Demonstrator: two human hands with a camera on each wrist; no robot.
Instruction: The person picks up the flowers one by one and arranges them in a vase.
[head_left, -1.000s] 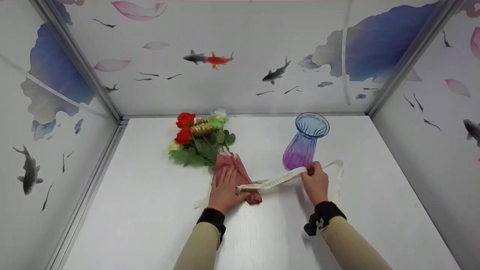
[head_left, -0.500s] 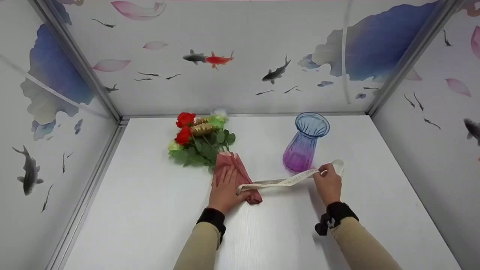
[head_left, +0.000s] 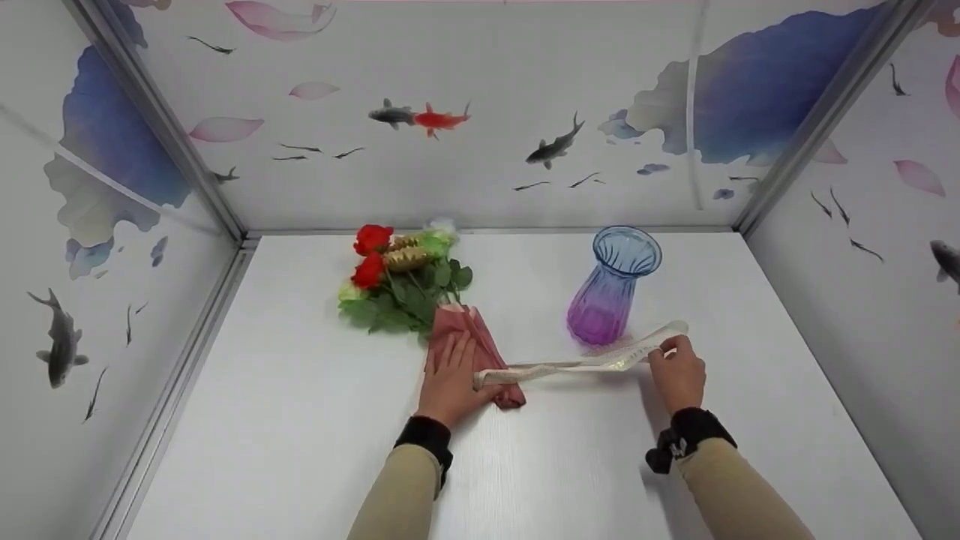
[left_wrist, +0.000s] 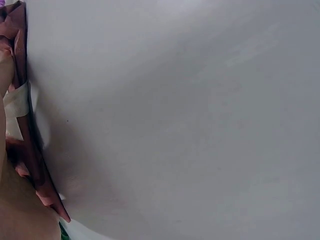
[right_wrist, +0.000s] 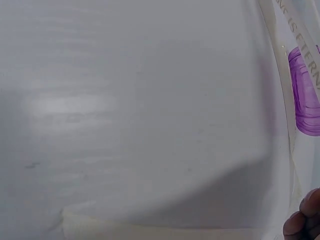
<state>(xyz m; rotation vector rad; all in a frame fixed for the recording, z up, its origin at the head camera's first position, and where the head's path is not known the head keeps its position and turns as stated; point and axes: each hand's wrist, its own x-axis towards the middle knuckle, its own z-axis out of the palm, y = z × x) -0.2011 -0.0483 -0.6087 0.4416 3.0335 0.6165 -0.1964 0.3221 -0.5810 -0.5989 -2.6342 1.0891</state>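
Observation:
A bouquet [head_left: 401, 292] of red, green and white flowers lies left of centre, its stems wrapped in dusky red paper [head_left: 454, 321]. My left hand [head_left: 450, 384] rests on that wrap with extended fingers. A cream lettered ribbon [head_left: 551, 371] runs from beside the left thumb across to my right hand [head_left: 679, 375], whose thumb and fingers pinch it. Part of the ribbon folds back behind the right hand. In the left wrist view, a ribbon band [left_wrist: 17, 102] crosses the wrap [left_wrist: 37, 165]. Curled right fingers [right_wrist: 295, 223] show at the right wrist view's corner.
A blue-to-purple glass vase [head_left: 604, 300] stands behind the ribbon, near the right hand. The white table [head_left: 300, 450] is enclosed by printed panels at the back [head_left: 480, 180] and sides, with metal strips at their corners.
My right hand has moved right, drawing the ribbon's near strand out longer and lower. The left hand stays on the wrap; bouquet and vase have not moved.

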